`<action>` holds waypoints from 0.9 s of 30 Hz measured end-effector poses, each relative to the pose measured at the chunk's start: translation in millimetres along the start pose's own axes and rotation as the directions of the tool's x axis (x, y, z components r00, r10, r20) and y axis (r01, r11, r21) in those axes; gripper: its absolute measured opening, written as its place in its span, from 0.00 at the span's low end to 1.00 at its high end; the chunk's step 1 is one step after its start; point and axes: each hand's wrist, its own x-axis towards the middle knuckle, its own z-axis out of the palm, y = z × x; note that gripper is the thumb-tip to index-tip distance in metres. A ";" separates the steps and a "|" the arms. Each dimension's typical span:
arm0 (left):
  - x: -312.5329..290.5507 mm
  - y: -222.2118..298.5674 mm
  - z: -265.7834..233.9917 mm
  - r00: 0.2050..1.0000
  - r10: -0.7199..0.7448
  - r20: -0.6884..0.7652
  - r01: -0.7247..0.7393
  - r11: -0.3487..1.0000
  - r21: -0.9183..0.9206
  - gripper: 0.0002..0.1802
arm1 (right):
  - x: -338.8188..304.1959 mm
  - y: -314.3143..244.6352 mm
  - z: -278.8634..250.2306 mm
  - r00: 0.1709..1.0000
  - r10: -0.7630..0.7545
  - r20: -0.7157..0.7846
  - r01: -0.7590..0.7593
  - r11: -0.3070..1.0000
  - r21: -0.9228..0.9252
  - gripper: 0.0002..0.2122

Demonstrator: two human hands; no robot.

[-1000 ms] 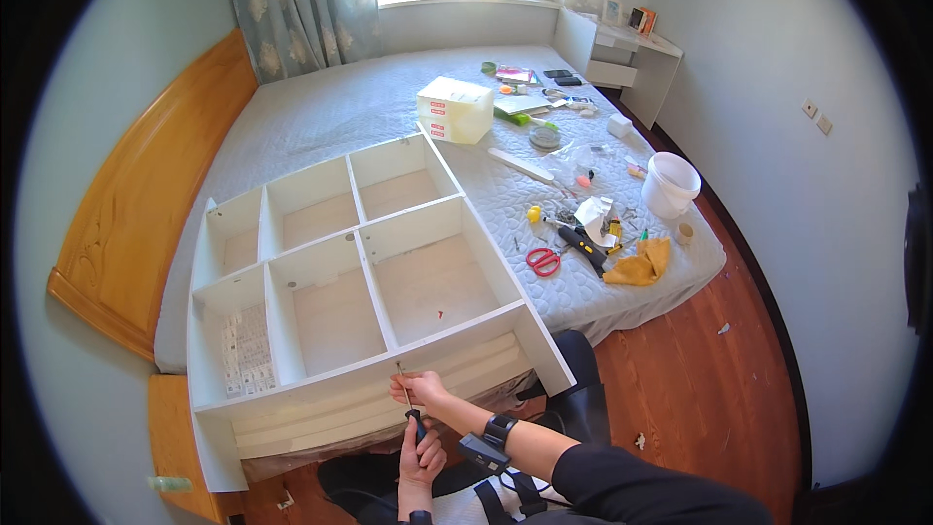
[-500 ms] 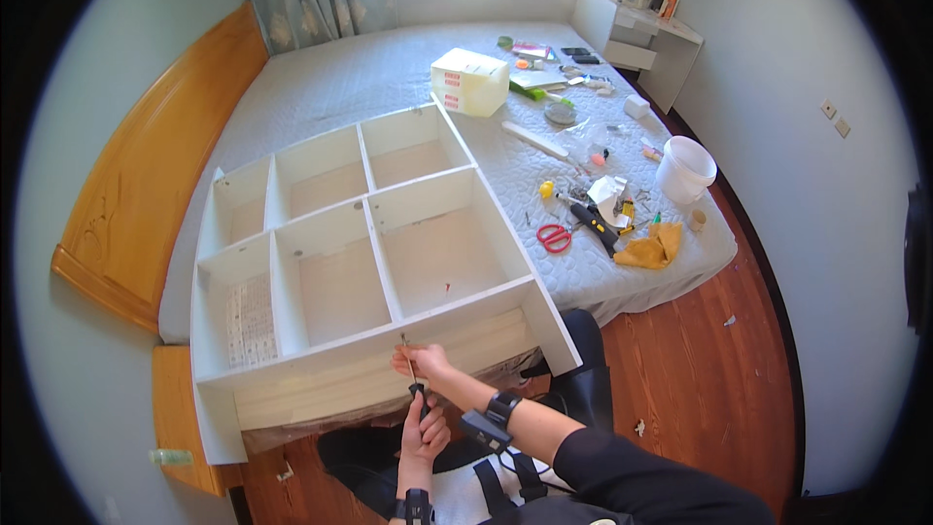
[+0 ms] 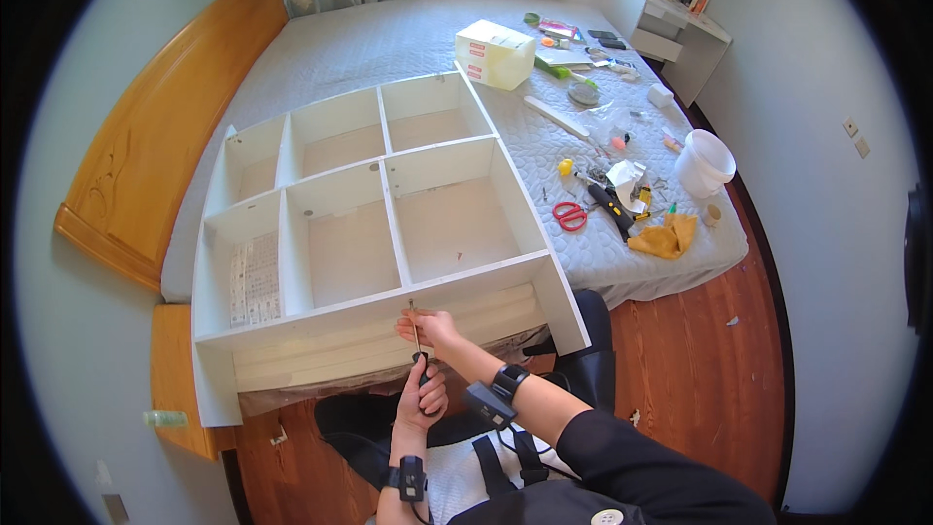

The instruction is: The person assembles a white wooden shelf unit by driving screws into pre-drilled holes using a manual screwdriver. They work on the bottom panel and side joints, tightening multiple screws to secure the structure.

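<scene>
A white shelf unit (image 3: 466,277) with several open compartments lies on the bed, its near end toward me. My left hand (image 3: 422,394) is wrapped round the black handle of a screwdriver (image 3: 418,335). The screwdriver's thin metal shaft points away from me, its tip at a small metal fastener on the face of the unit's near cross board (image 3: 321,323). Close to that tip, my right hand (image 3: 429,328) has its fingers around the shaft. Whether those fingers also hold the fastener is too small to tell.
On the bed (image 3: 622,272) to the right lie red-handled scissors (image 3: 570,217), a black and yellow tool (image 3: 609,209), a yellow cloth (image 3: 666,236) and a white bucket (image 3: 704,164). Farther back stands a pale box-shaped container (image 3: 495,55). A wooden headboard (image 3: 165,146) rises at the left.
My view has tilted down slightly, so the shelf unit and bed sit higher in the picture. Both hands stay at the screwdriver, its tip still at the cross board.
</scene>
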 end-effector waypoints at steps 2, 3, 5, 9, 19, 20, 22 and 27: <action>-1.3 0.2 -2.5 0.980 0.035 -0.197 -0.023 0.998 0.061 0.19 | 3.5 -1.8 0.0 1.000 0.008 -0.012 -0.008 0.998 -0.056 0.12; -2.1 -2.1 -3.9 0.970 0.034 -0.240 -0.022 0.998 0.056 0.20 | 5.3 -2.2 0.6 0.999 -0.029 -0.037 0.027 0.997 -0.070 0.12; -1.2 -9.8 -6.8 0.767 0.433 -0.473 0.049 0.696 0.717 0.20 | 5.8 1.2 2.3 0.995 -0.056 -0.087 0.044 0.990 -0.131 0.11; 4.1 -23.5 -7.2 0.450 0.857 -0.252 0.468 0.015 0.884 0.23 | 1.2 2.9 6.7 0.996 -0.052 -0.079 0.044 0.994 -0.101 0.13; -11.3 -4.8 10.2 0.936 0.151 -0.318 -0.084 0.973 0.216 0.21 | -9.5 -7.4 9.4 0.999 -0.042 -0.002 0.042 0.996 -0.084 0.15; -10.5 -9.3 11.3 0.817 0.330 -0.472 -0.016 0.832 0.554 0.21 | -9.5 -6.6 10.5 0.999 -0.048 -0.023 0.046 0.993 -0.104 0.15; -5.8 -19.7 11.6 0.529 0.716 -0.456 0.288 0.354 0.890 0.22 | -8.1 -4.7 11.1 0.997 -0.054 -0.054 0.047 0.992 -0.119 0.15; -4.0 -15.5 5.7 0.745 0.408 -0.527 0.038 0.764 0.645 0.18 | 3.1 2.5 3.0 0.998 -0.054 -0.032 0.052 0.996 -0.071 0.14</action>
